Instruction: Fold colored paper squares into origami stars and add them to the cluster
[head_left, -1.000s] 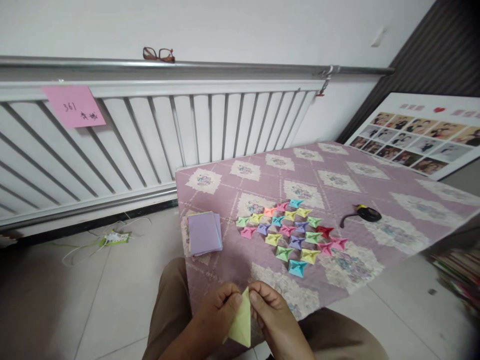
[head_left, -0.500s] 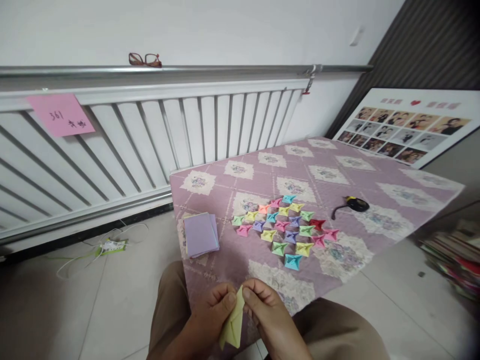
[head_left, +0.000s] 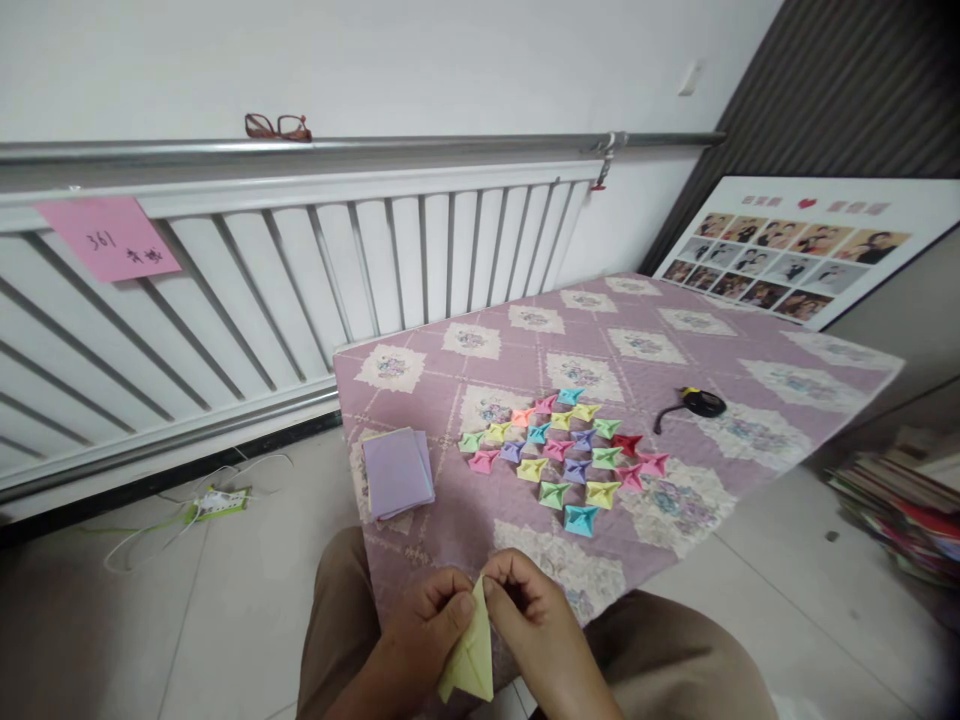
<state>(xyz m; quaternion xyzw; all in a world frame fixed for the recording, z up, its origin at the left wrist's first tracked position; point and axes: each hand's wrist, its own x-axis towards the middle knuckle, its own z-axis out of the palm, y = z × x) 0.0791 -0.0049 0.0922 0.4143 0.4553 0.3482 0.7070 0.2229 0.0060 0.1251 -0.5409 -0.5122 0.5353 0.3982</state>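
Observation:
A folded piece of yellow paper (head_left: 472, 660) is held between both hands near the front edge of the table. My left hand (head_left: 427, 630) pinches its left side, thumb on top. At its upper tip, the thumb and forefinger of my right hand (head_left: 534, 610) close on the paper. Beyond the hands, several small folded paper pieces (head_left: 556, 450) in many colours lie in rows on the patterned cloth. To their left is a stack of paper sheets (head_left: 397, 472) with a purple one on top.
The purple patterned tablecloth (head_left: 465, 375) covers the table against a white radiator (head_left: 420, 260). A black object (head_left: 701, 402) lies on the right. Glasses (head_left: 277, 127) rest on the pipe; a photo board (head_left: 795, 250) leans behind.
The view has shifted slightly. The yellow paper's lower part has swung a little to the right and shows wider, with both hands still on it.

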